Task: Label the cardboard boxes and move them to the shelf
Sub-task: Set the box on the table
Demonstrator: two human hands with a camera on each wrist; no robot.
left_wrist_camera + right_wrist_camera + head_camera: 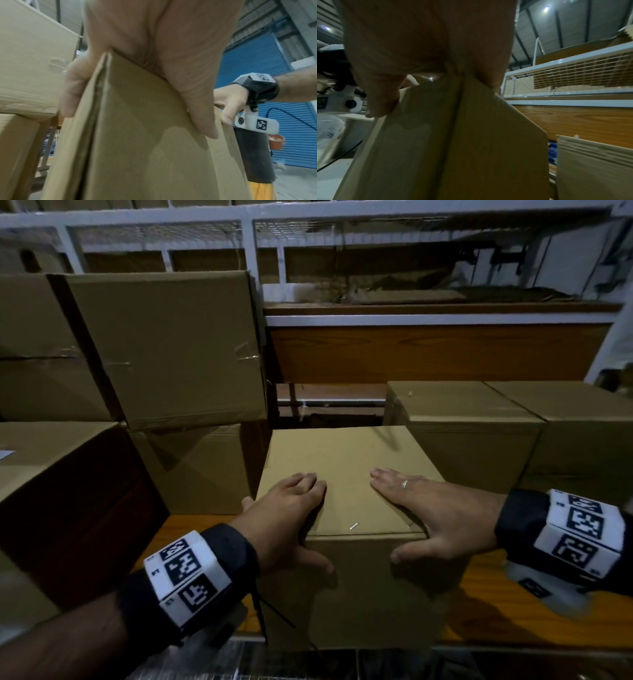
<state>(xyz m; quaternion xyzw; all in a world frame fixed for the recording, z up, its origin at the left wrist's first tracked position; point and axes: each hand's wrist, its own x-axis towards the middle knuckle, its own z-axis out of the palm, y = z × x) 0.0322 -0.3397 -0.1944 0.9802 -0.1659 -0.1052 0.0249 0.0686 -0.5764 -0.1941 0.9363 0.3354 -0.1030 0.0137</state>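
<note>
A plain brown cardboard box (346, 460) stands on the wooden shelf board (513, 587), in the gap between other boxes. My left hand (291, 515) lies over its near-left top corner, fingers flat on the lid and thumb down the front face. In the left wrist view the left hand (154, 40) straddles the corner of the box (145, 148). My right hand (438, 508), wearing a ring, lies flat on the right of the lid with its thumb over the front edge. In the right wrist view the right hand (419, 40) covers the top of the box (453, 148). No label shows on the box.
Stacked boxes (171, 347) crowd the left, and a large one (51, 467) carries a white slip. Two more boxes (472, 422) sit at the right. A white metal shelf frame (411, 320) and a wood panel (428, 354) run behind. A black-and-yellow post (254, 155) stands nearby.
</note>
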